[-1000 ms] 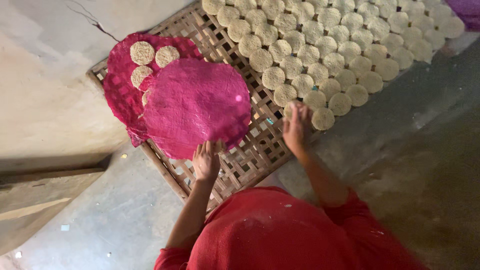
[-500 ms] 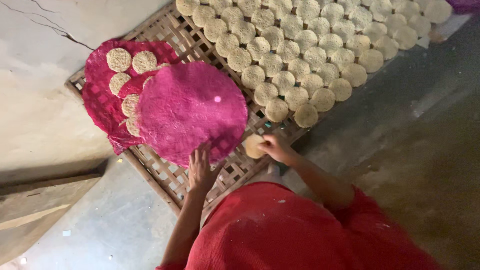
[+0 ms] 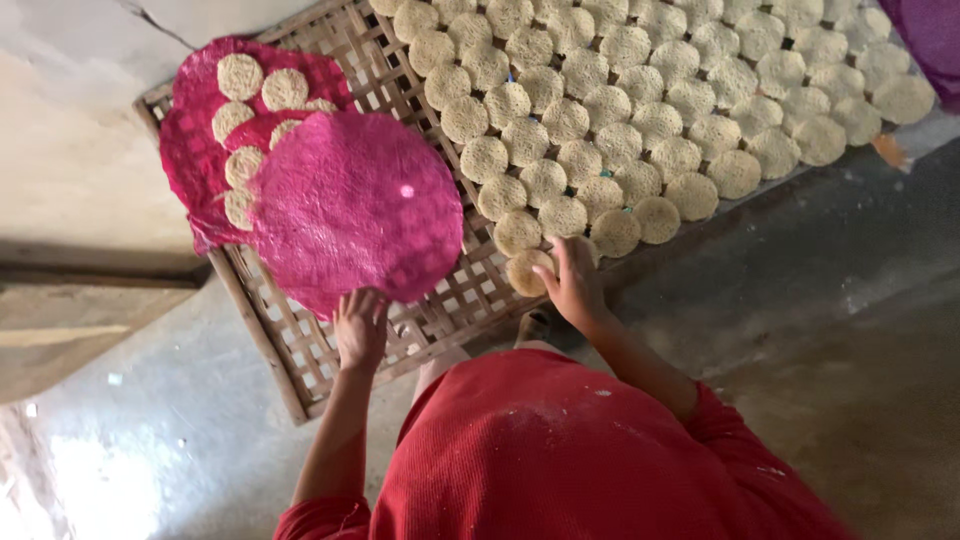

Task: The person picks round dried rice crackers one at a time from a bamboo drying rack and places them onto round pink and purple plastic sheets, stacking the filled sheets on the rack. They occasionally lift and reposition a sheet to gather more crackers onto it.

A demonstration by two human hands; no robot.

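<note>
1. The right hand (image 3: 572, 283) has come back from the row of discs and now presses a pale round noodle disc (image 3: 527, 271) down near the rack's front edge.
2. Its fingers curl over the disc, grasping it.
3. The left hand (image 3: 360, 325) pinches the near rim of the round pink mat (image 3: 355, 210).
4. The mat lies over the bamboo rack (image 3: 300, 345), towards its left end.
5. Rows of discs (image 3: 640, 110) cover the rack's right part.

Resting on the woven bamboo tray (image 3: 300, 350): round mat (image 3: 355, 205) at its left end, atop another mat (image 3: 195, 150) bearing noodle discs (image 3: 240, 75); rows of noodle cakes (image 3: 620, 110) across its right.
</note>
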